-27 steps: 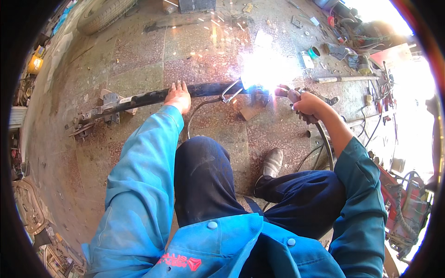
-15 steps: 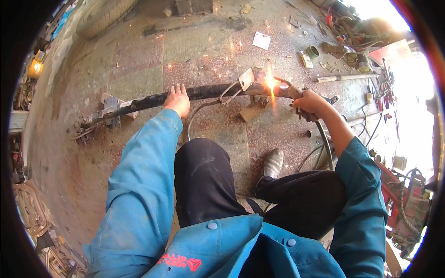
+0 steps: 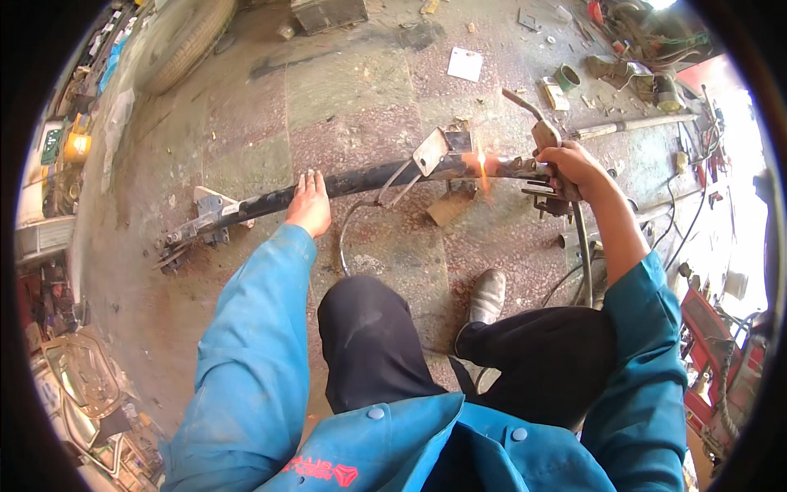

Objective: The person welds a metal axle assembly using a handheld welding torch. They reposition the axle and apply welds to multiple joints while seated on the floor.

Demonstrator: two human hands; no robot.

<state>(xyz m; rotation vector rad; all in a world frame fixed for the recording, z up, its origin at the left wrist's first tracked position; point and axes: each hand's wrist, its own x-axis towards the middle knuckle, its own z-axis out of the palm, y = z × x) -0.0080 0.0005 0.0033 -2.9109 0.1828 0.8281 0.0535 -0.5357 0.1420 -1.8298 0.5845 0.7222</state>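
Note:
A long black steel beam (image 3: 361,176) lies crosswise on brackets and blocks, with fittings (image 3: 203,220) at its left end. My left hand (image 3: 310,205) lies on the beam left of centre, fingers stretched. My right hand (image 3: 574,172) grips a welding torch (image 3: 543,131) above the beam's right end, its bent neck pointing up and away, its hose (image 3: 584,262) hanging down. A small orange glow (image 3: 484,164) shows on the beam left of that hand. A pale metal plate (image 3: 430,152) with a rod clamp stands at the beam, and a brown block (image 3: 449,209) lies below.
A tyre (image 3: 184,41) lies at the far left, a metal box (image 3: 328,12) at the back. A white card (image 3: 465,64), cans (image 3: 567,78) and a long pipe (image 3: 631,125) lie beyond the beam. Cluttered parts line the left; red equipment (image 3: 701,344) sits at right.
The bright arc and sparks have died down to a small glow. My right hand has lifted the torch, which now points upward. The view has shifted slightly, and both hands appear lower in it.

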